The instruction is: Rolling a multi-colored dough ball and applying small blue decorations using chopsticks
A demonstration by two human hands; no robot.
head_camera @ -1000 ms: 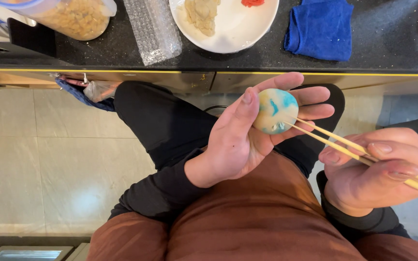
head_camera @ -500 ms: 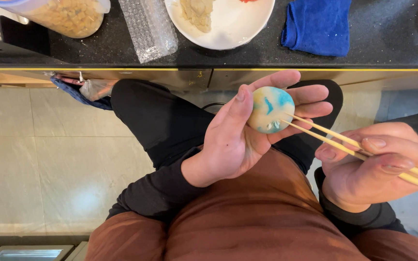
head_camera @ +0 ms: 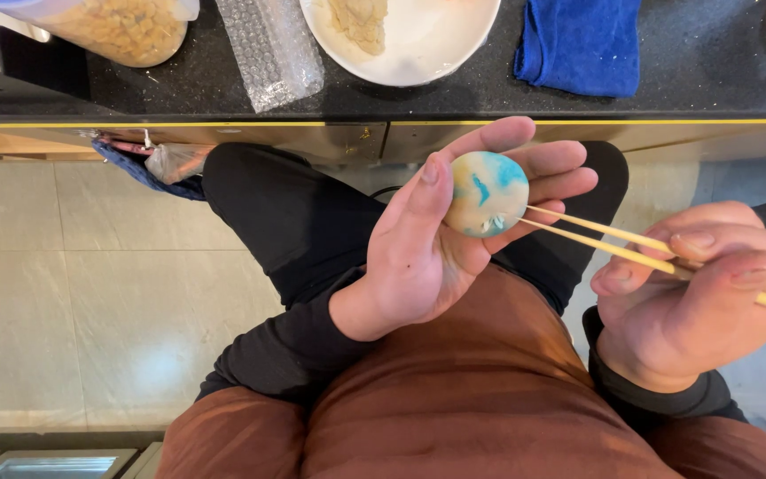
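My left hand cups a round ball of beige dough streaked with blue between thumb and fingers, over my lap. To its right, my right hand grips a pair of wooden chopsticks. Their tips touch the lower right side of the ball. I sit with crossed legs in black trousers and a rust-brown top.
A dark counter runs along the top. On it stand a white plate with beige dough, a folded blue cloth, a strip of bubble wrap and a clear container of crumbly food. Pale floor tiles lie to the left.
Both hands and the ball have stayed nearly in place. The chopstick tips remain against the ball's lower right; the counter items have slid slightly up in view.
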